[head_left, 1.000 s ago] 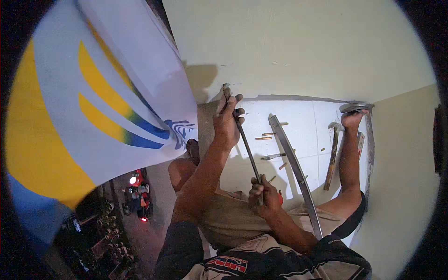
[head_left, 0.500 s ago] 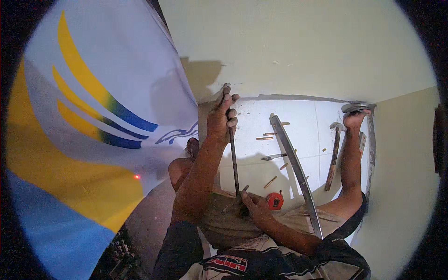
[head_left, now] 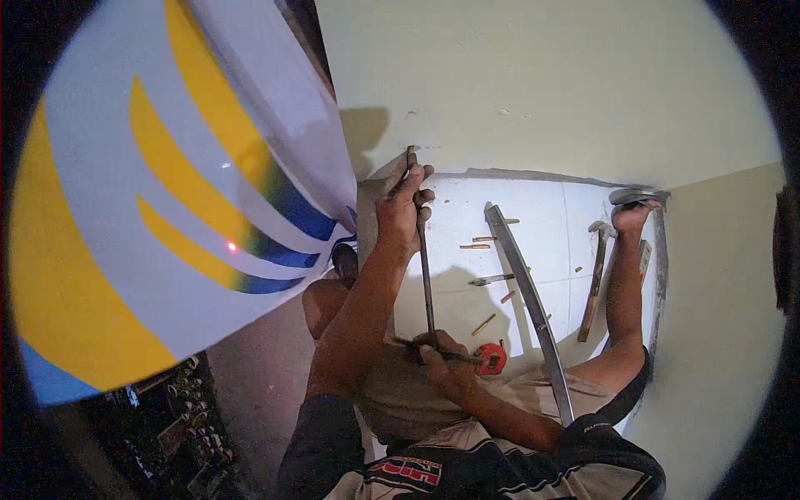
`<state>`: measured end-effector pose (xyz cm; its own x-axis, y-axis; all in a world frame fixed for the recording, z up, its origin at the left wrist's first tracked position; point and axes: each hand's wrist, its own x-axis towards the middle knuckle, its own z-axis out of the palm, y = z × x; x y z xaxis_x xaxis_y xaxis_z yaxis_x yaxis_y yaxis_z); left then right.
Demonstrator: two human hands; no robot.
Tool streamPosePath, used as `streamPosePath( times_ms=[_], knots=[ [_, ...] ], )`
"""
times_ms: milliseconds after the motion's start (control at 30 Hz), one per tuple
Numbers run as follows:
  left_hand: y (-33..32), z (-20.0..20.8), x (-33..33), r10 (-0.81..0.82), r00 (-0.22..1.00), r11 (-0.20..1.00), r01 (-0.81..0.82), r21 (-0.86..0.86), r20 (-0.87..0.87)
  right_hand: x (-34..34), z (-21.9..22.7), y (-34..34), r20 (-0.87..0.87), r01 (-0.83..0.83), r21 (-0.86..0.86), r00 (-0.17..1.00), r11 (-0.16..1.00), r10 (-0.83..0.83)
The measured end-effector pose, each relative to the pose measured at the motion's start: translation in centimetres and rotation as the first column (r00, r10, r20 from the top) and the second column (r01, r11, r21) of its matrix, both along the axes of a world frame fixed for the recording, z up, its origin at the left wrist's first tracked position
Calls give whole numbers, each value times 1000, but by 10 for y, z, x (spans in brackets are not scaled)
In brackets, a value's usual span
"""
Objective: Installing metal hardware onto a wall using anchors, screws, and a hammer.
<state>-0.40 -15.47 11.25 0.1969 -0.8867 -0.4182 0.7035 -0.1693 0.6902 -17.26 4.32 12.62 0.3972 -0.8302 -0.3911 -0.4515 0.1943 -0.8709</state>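
Observation:
My left hand [head_left: 404, 208] is closed around the upper part of a long dark metal rod [head_left: 427, 287], close to its tip. That tip meets the pale wall [head_left: 542, 92] just above the floor line. Down by my lap, my right hand [head_left: 448, 367] grips the crossbar at the rod's lower end. The crossbar [head_left: 454, 356] lies nearly crosswise, sticking out on both sides of my fingers. A red tape measure [head_left: 492, 358] is just right of my right hand.
A long metal bar [head_left: 525, 292] slants over white floor tiles [head_left: 546, 217]. Several short tan sticks [head_left: 483, 324] and a dark pen-like tool [head_left: 492, 280] lie around it. A hammer [head_left: 594, 283] rests by my sandalled foot [head_left: 633, 208]. A printed cloth banner [head_left: 208, 192] hangs at left.
The crossbar has turned from a steep slant to nearly crosswise, my right hand turning with it. My left hand stays on the rod. The banner has swung, its lower edge lifting.

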Motion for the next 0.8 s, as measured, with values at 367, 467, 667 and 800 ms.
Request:
streamPosePath(
  times_ms=[367, 467, 667, 800],
  knots=[
    [3, -18, 2, -51, 996, 992, 41, -118, -77, -12, -79, -3, 357, -270, 927, 420, 260, -834],
    [5, -18, 7, -85, 994, 990, 78, -120, -63, -20, -83, -5, 382, -186, 924, 484, 334, -788],
    [12, -12, 34, -332, 910, 931, 359, -71, 247, -24, -32, -12, 419, -92, 879, 617, 468, -666],
    [7, -20, 20, -229, 951, 953, 262, -151, 206, -19, -49, -4, 449, -414, 871, 460, 262, -766]
  ],
)
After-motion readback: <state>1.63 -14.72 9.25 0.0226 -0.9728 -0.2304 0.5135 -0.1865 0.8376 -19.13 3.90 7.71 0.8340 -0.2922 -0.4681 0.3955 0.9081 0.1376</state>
